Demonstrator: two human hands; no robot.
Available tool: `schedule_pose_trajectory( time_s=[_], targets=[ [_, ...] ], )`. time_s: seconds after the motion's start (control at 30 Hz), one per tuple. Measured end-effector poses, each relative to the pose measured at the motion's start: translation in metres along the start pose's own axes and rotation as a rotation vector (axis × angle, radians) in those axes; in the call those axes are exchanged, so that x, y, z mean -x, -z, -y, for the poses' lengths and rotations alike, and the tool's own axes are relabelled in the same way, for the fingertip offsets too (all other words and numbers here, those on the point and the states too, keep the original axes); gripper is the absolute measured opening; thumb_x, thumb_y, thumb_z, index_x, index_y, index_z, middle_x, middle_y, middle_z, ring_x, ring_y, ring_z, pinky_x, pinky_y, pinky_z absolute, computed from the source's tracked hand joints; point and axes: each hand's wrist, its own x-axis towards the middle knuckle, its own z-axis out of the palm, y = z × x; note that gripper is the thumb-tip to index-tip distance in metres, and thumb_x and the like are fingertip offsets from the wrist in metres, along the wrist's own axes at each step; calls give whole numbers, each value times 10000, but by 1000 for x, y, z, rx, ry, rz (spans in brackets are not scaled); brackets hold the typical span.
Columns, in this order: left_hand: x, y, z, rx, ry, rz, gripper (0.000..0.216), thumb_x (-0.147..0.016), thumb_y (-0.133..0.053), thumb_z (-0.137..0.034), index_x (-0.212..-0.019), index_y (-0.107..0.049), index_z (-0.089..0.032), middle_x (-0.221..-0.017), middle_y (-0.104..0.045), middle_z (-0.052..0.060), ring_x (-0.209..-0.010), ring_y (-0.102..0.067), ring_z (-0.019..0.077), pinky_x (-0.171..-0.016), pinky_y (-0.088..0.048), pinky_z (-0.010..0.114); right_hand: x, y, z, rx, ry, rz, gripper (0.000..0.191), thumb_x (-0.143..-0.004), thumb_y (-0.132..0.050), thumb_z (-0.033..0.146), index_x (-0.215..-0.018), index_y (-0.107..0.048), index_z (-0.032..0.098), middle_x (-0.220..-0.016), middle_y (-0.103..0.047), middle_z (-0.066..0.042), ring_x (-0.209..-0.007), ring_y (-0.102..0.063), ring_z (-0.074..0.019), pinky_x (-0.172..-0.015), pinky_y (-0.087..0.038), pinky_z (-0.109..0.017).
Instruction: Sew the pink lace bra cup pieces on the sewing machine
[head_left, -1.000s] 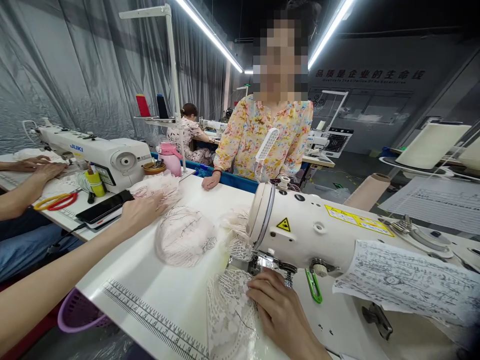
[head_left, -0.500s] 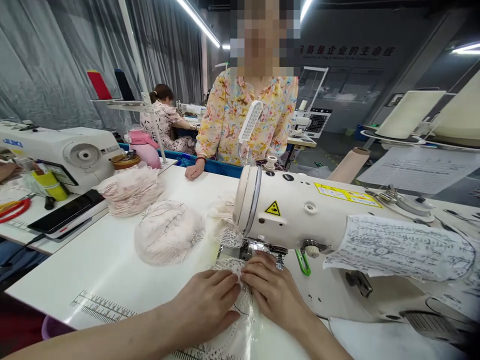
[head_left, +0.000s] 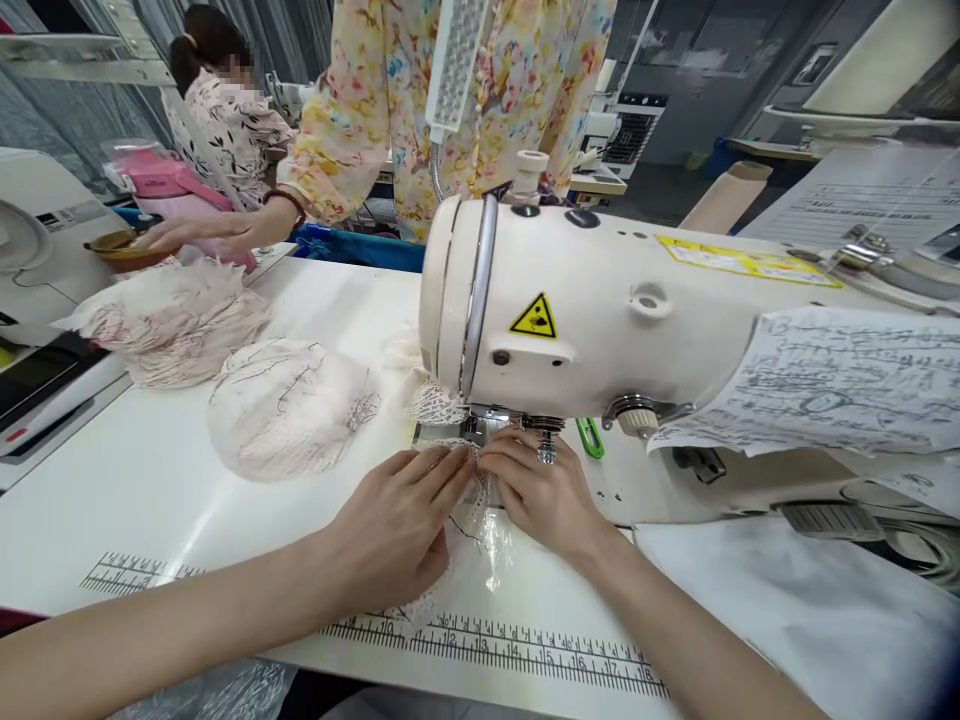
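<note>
A strip of pale, dotted lace fabric point(head_left: 471, 515) lies at the sewing machine's point(head_left: 577, 310) needle area, its tail running toward the table's front edge. My left hand point(head_left: 405, 510) is closed on the lace from the left, fingers together and pointing at the needle plate. From the other side my right hand point(head_left: 536, 490) pinches the lace edge, close beside the metal presser parts. The two hands' fingertips nearly meet. The machine head hides the needle. Another gathered lace portion point(head_left: 439, 403) sits behind the needle area.
A round, sheer pale piece point(head_left: 289, 405) with loose threads lies left of the machine, near a fabric pile point(head_left: 176, 320). A co-worker's hand point(head_left: 217, 232) reaches over that pile. Green thread snips point(head_left: 590, 438) lie by the machine bed. A printed ruler point(head_left: 517, 645) runs along the front edge.
My view has tilted down and come nearer to the machine. The co-worker's hand has left the tabletop and reached left above the fabric pile. My hands stay on the lace.
</note>
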Motion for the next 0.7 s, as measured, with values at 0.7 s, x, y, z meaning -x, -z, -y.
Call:
schedule_pose_trajectory(
  time_s=[0.7],
  targets=[
    [-19,-25,30,18,20,-122,404,-920,-417,-215,-1285,-514,-73,-1348,-538,148,-1280,-484,285,-1064,-441,467,1,-8,-4,84,-92,103,394,-840,-488,42,-1130,-656,248,-1212,-661,10,-883,-673,-169,-834,-475,-356]
  ],
)
